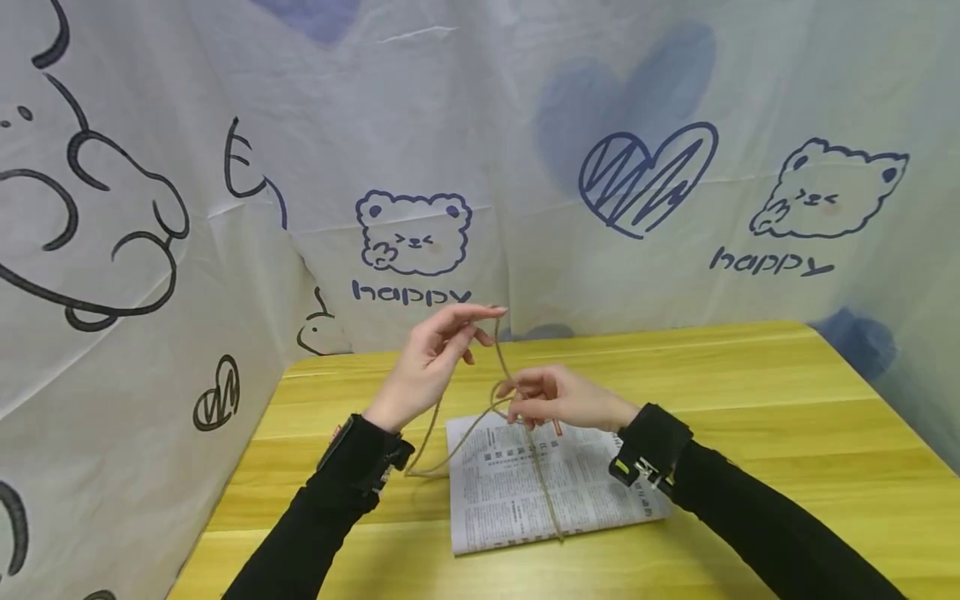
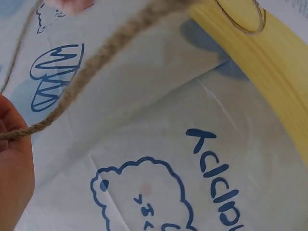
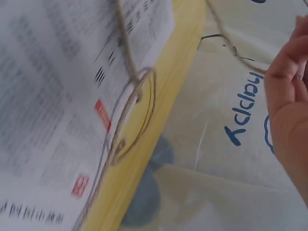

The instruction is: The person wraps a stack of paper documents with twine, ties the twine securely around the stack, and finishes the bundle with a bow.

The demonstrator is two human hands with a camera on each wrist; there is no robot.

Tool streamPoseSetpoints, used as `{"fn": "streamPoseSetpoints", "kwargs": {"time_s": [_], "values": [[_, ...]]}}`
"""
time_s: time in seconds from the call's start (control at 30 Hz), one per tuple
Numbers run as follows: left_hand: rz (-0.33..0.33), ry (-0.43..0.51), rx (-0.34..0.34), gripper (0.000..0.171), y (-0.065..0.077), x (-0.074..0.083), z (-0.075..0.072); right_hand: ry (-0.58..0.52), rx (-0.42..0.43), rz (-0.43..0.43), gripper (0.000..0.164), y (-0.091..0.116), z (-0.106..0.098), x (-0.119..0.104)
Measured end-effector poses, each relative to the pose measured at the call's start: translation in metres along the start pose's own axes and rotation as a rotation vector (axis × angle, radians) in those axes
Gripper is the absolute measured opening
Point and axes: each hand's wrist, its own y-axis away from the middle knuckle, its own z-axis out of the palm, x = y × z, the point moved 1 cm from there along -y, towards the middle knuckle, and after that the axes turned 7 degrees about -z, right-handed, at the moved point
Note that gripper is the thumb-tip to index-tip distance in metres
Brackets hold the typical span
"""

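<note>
A tan twine [image 2: 110,50] runs between both hands above a folded newspaper [image 1: 487,500]. My left hand [image 1: 431,354], raised highest, pinches one strand near its fingertips; the left wrist view shows this strand crossing the fingers. Lower and to the right, my right hand [image 1: 570,400] has curled fingers around a strand at the newspaper's far edge. One length of twine lies down over the paper to its near edge. Loose loops [image 3: 126,108] hang by the far edge in the right wrist view. Whether the strands are knotted there is hidden by the fingers.
The newspaper lies on a yellow wood-grain table [image 1: 750,392]. Behind and to the left hangs a white cloth [image 1: 510,125] with drawn bears and hearts. A slack bend of twine sags beside the newspaper's left edge.
</note>
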Motion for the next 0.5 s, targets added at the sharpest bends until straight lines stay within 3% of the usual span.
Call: {"fn": "streamPoseSetpoints", "kwargs": {"time_s": [0.1, 0.23, 0.37, 0.5], "values": [[-0.024, -0.002, -0.015, 0.032, -0.001, -0.005, 0.002, 0.045, 0.015, -0.005, 0.032, 0.006, -0.003, 0.003], [-0.116, -0.053, -0.061, 0.037, 0.005, -0.017, 0.002, 0.159, 0.057, 0.004, 0.025, 0.017, -0.012, 0.015], [-0.238, -0.108, -0.166, 0.041, 0.012, -0.030, 0.004, 0.271, 0.096, 0.056, 0.022, 0.029, -0.020, 0.029], [-0.406, -0.189, -0.277, 0.046, 0.017, -0.045, 0.005, 0.324, 0.098, 0.099, 0.021, 0.042, -0.028, 0.042]]}}
